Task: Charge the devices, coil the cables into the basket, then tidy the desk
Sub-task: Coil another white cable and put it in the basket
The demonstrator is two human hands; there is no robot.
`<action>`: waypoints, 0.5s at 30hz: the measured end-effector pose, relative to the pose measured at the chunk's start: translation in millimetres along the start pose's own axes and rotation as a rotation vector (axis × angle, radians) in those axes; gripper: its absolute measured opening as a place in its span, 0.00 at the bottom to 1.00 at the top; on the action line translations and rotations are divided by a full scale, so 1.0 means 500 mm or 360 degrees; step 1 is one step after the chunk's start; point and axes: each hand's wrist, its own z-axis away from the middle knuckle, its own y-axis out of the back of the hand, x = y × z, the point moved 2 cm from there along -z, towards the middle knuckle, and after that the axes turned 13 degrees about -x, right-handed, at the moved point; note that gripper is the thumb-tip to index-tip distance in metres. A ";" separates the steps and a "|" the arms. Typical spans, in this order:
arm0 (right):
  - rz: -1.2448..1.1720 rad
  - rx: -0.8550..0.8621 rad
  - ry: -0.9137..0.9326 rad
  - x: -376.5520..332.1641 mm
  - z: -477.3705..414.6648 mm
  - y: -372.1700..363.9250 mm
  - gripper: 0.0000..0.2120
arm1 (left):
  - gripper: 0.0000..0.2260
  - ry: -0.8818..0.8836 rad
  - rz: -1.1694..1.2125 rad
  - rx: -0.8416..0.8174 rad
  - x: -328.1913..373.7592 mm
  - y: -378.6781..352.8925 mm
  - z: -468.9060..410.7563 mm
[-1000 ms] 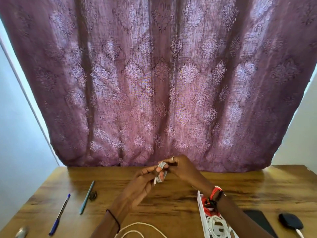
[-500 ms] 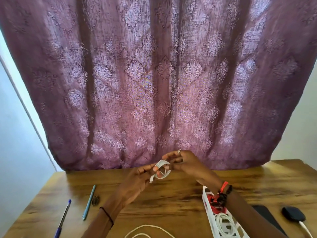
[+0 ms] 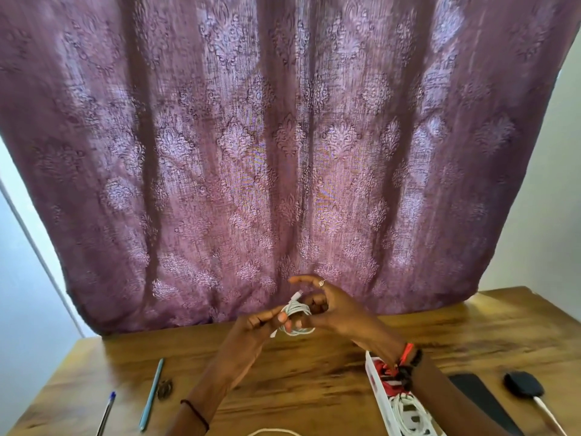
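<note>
White cable [image 3: 297,311], wound into a small coil, is held above the table [image 3: 314,372]. The left hand [image 3: 262,325] pinches one side with its fingers [image 3: 281,316], and the right hand [image 3: 342,313] grips the loops. Tucking the loose plug end through snugly should stop it springing open before the basket [image 3: 377,391].

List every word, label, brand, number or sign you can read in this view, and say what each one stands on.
None can be read.
No print shows on the coiled cable held by the left hand and right hand, the white basket, the blue-capped pen, the teal pen or the black device.
The curtain bears only a pattern.
</note>
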 end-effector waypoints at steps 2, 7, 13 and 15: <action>0.0181 0.0172 0.0018 0.005 -0.005 -0.002 0.30 | 0.13 -0.0007 -0.0019 0.0030 0.001 -0.002 -0.003; 0.0681 0.0442 -0.0101 -0.001 -0.001 -0.001 0.12 | 0.08 -0.0042 -0.0114 0.0155 0.015 -0.011 -0.005; 0.1212 0.0326 -0.0162 0.004 0.004 0.011 0.09 | 0.12 -0.0110 -0.0409 0.0206 0.029 -0.008 -0.016; 0.1159 0.0217 -0.0157 0.004 0.009 0.019 0.10 | 0.14 -0.0135 -0.0464 0.0184 0.034 -0.007 -0.018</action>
